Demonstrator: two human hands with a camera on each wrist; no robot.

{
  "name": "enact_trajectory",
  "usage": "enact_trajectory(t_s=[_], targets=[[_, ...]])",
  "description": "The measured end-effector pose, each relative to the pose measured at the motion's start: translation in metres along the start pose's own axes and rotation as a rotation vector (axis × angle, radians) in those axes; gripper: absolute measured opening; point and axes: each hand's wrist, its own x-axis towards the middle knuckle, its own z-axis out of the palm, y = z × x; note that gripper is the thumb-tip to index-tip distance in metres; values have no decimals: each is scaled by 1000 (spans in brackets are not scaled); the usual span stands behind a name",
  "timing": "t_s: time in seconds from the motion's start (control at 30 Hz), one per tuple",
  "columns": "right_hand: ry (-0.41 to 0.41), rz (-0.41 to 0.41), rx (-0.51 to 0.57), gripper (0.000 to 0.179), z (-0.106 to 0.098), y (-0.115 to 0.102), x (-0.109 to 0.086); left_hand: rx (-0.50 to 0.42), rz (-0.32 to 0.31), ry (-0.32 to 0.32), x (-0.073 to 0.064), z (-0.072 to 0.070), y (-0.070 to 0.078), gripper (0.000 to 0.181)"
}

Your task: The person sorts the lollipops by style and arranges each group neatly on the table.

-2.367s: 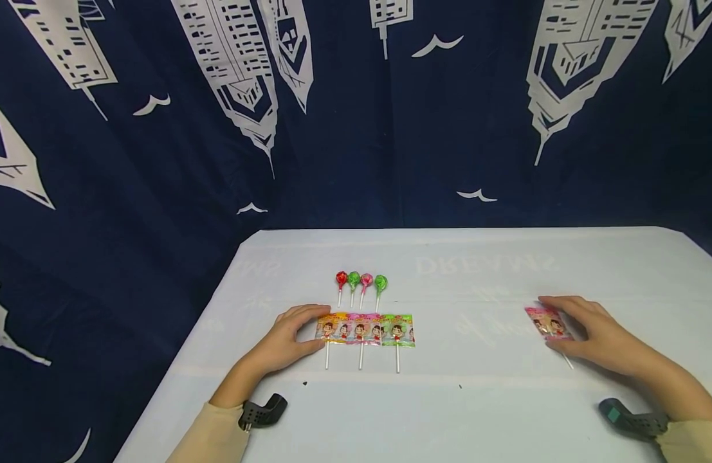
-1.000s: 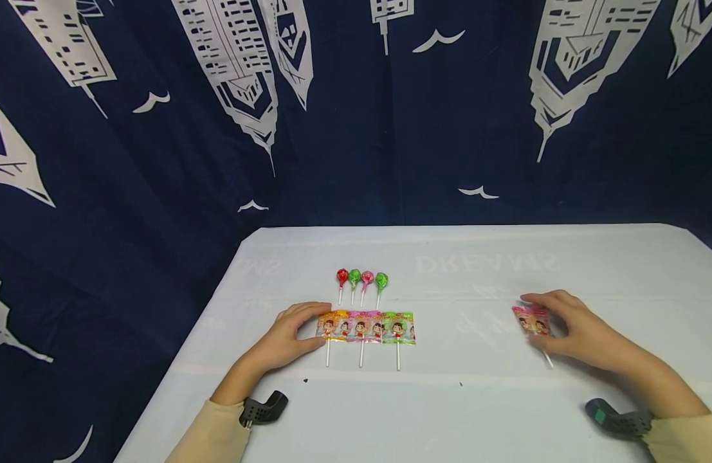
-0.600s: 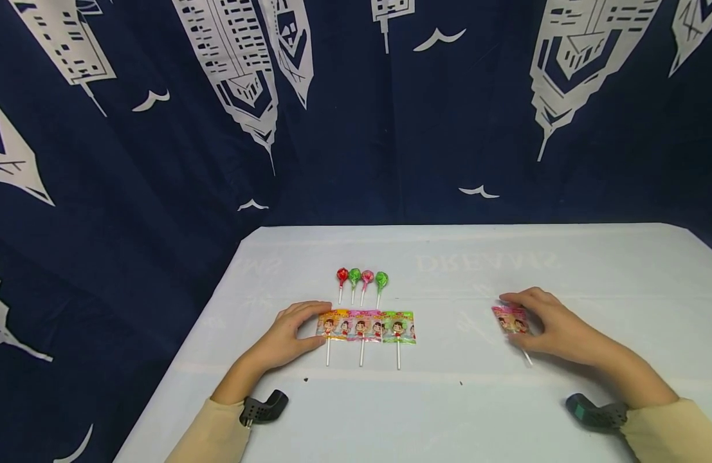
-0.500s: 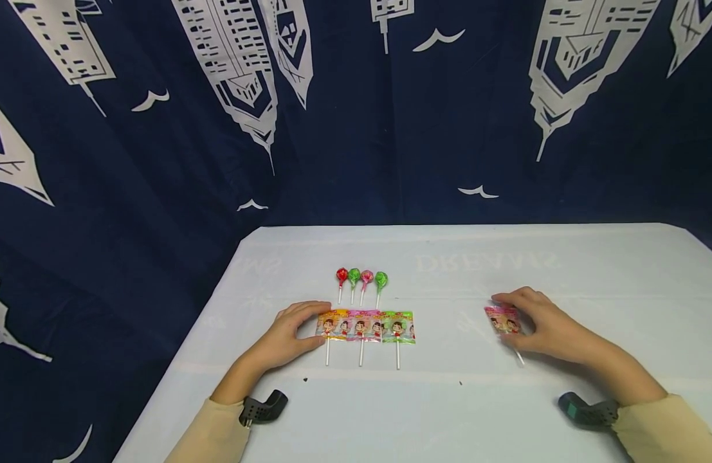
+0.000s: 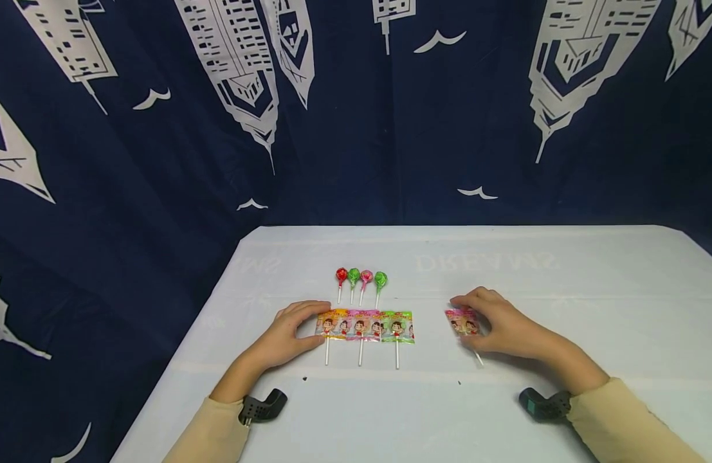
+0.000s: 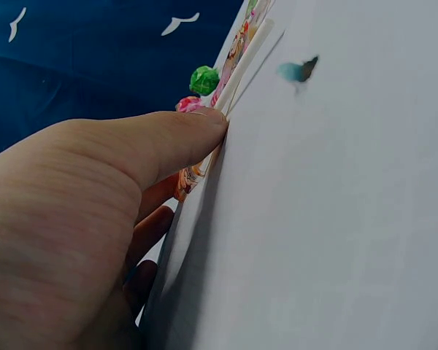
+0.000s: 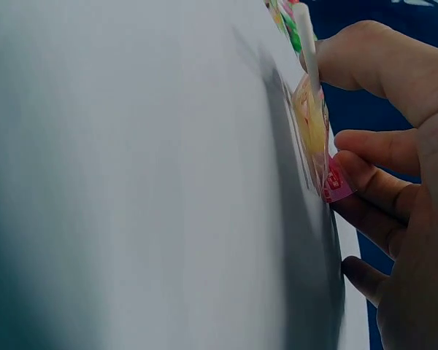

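Note:
Three flat bagged lollipops lie side by side in the head view: an orange one, a pink one and a green one, white sticks toward me. My left hand holds the orange one at its left end, thumb on the lower edge and a finger on the upper. To the right, my right hand grips another pink bagged lollipop between thumb and fingers, its stick slanting. A gap separates it from the green one. Behind the row lie several round lollipops, red, green and pink.
The white tabletop carries faint lettering and two small dark specks, one a speck near my left wrist. A dark blue cloth with white building prints hangs behind. Black devices sit on both wrists.
My right hand has moved left across the table with the pink bagged lollipop, closer to the row. My left hand and the row have stayed in place.

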Motion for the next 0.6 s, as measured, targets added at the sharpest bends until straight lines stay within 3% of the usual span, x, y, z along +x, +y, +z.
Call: enact_trajectory(t_s=[0.6], targets=[[-47,14,42,58,24,-28,33,-3,5,-3,1,0,1,58]])
